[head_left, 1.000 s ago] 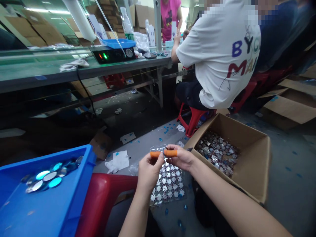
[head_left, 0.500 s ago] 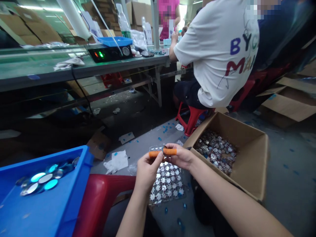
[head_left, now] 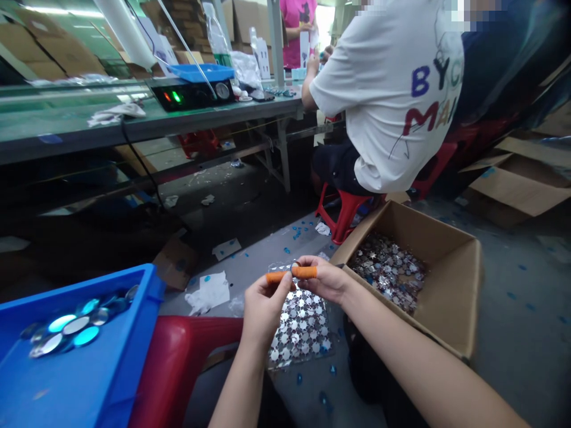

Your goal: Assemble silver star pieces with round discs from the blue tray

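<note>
My left hand (head_left: 264, 306) and my right hand (head_left: 322, 278) meet in front of me, each with an orange finger cot on one finger. Together they pinch a small round mirror piece (head_left: 294, 268) between the fingertips. Below the hands, on the floor, lies a clear sheet (head_left: 303, 327) covered with star-shaped mirror offcuts. A cardboard box (head_left: 450, 297) to the right of my right hand holds a heap of the same shiny offcuts. At lower left a blue plastic bin (head_left: 89, 380) holds several round mirror pieces (head_left: 66, 330).
A red stool (head_left: 178, 362) stands beside the blue bin. A person in a white T-shirt (head_left: 392, 101) sits on another red stool at a long green workbench (head_left: 134, 125) with a control box. Paper scraps and blue bits litter the floor. Flattened cartons lie at far right.
The view has drifted slightly; my hands stay together on the small piece with barely any movement.
</note>
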{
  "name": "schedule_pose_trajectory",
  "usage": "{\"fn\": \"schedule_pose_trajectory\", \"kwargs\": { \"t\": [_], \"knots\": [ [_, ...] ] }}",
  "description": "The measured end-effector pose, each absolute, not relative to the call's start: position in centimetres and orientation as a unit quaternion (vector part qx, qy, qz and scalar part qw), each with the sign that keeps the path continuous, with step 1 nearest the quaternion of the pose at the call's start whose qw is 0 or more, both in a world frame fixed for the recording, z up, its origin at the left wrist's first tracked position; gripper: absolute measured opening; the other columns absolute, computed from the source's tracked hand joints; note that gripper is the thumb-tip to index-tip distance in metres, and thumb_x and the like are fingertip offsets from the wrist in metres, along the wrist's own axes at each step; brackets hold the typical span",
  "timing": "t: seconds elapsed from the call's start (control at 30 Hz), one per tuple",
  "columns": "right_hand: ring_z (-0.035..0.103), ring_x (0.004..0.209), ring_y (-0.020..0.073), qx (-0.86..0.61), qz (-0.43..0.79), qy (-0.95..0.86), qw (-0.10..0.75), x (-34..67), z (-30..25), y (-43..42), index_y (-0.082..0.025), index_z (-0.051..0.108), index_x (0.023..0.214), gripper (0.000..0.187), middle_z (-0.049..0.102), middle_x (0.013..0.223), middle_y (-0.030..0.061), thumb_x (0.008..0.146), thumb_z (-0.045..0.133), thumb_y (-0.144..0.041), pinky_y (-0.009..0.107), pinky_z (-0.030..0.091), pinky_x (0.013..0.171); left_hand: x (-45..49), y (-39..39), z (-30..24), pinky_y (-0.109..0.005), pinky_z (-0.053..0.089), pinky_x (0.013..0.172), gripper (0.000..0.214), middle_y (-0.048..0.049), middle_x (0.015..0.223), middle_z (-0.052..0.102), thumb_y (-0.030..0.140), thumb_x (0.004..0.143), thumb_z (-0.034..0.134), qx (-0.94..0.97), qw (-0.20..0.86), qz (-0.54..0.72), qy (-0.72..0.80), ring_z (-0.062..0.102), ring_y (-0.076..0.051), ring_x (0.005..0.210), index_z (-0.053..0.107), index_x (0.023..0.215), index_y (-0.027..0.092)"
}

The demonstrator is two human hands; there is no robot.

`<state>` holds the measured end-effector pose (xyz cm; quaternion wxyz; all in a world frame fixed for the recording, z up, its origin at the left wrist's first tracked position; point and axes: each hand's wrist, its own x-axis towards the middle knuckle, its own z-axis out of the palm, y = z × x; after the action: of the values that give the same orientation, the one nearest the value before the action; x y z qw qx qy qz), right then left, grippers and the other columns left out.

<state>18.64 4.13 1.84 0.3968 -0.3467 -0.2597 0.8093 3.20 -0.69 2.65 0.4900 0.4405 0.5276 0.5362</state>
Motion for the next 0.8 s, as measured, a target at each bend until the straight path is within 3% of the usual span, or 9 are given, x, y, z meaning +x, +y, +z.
{"fn": "schedule_pose_trajectory", "kwargs": {
  "t": [0.23, 0.5, 0.63, 0.8],
  "knots": [
    [0.058, 0.065, 0.0101, -0.352, 0.810, -0.262, 0.390, 18.5, 1.9, 3.9, -0.015, 0.064, 0.070, 0.042, 0.064, 0.071, -0.0015, 0.050, 0.098, -0.028, 0.023, 0.044, 0.062, 3.3, -0.8, 2.7, -0.027, 0.051, 0.067, 0.035, -0.0059, 0.069, 0.068, 0.048, 0.073, 0.081, 0.445, 0.470, 0.536, 0.542, 0.062, -0.018, 0.068, 0.071, 0.074, 0.014],
    [0.059, 0.069, 0.0104, -0.316, 0.826, -0.271, 0.379, 18.8, 2.6, 3.8, -0.015, 0.066, 0.076, 0.038, 0.064, 0.074, -0.0013, 0.055, 0.096, -0.026, 0.023, 0.043, 0.065, 3.6, -0.9, 2.3, -0.028, 0.050, 0.071, 0.030, -0.0067, 0.080, 0.069, 0.043, 0.079, 0.075, 0.461, 0.456, 0.536, 0.541, 0.063, -0.019, 0.074, 0.069, 0.086, 0.015],
    [0.060, 0.076, 0.0133, -0.369, 0.758, -0.335, 0.421, 18.8, 1.8, 4.3, -0.017, 0.071, 0.095, 0.046, 0.067, 0.087, 0.0025, 0.058, 0.094, -0.032, 0.024, 0.041, 0.064, 3.4, -1.0, 2.2, -0.030, 0.047, 0.073, 0.018, -0.0058, 0.083, 0.067, 0.035, 0.086, 0.068, 0.539, 0.322, 0.517, 0.582, 0.062, -0.020, 0.077, 0.068, 0.089, 0.017],
    [0.050, 0.067, 0.0133, -0.456, 0.562, -0.474, 0.501, 18.4, 1.2, 3.8, -0.020, 0.069, 0.085, 0.030, 0.064, 0.078, 0.0010, 0.068, 0.088, -0.036, 0.028, 0.040, 0.063, 3.3, -0.9, 2.1, -0.030, 0.045, 0.072, 0.008, -0.0041, 0.081, 0.061, 0.026, 0.089, 0.065, 0.606, 0.153, 0.494, 0.604, 0.058, -0.019, 0.076, 0.065, 0.087, 0.018]
  ]
}}
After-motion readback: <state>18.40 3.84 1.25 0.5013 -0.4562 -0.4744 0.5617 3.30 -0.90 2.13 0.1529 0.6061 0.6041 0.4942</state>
